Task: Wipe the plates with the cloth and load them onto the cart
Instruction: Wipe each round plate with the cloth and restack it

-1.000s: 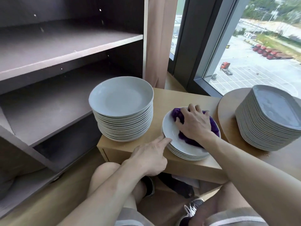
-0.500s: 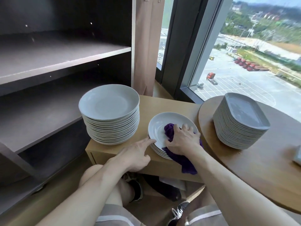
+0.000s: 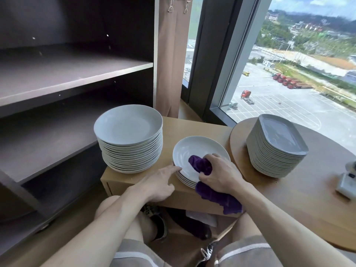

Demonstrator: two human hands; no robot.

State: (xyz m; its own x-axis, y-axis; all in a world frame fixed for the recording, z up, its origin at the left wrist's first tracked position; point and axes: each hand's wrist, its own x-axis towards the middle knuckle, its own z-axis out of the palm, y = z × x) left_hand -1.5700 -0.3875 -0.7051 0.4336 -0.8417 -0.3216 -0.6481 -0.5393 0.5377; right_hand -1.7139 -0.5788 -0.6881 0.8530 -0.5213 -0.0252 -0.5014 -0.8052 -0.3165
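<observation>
A short stack of round white plates [image 3: 194, 149] sits on a low wooden cabinet [image 3: 192, 126]. My right hand [image 3: 219, 173] grips a purple cloth [image 3: 200, 163] on the near part of the top plate; the cloth's loose end hangs over the cabinet's front edge. The extended forefinger of my left hand [image 3: 158, 182] touches the near left rim of that stack, with the other fingers curled. A tall stack of round white plates [image 3: 129, 139] stands to the left on the same cabinet.
A stack of grey rectangular plates [image 3: 277, 145] stands on a round wooden table [image 3: 308, 199] at right, with a small white device [image 3: 347, 180] near its right edge. A dark shelving unit [image 3: 57, 89] fills the left. Windows rise behind. My knees and shoes are below.
My right hand dragged the cloth from the plate's far right toward its near edge, leaving more cloth hanging over the front. My left hand stayed at the rim. The camera tilted up.
</observation>
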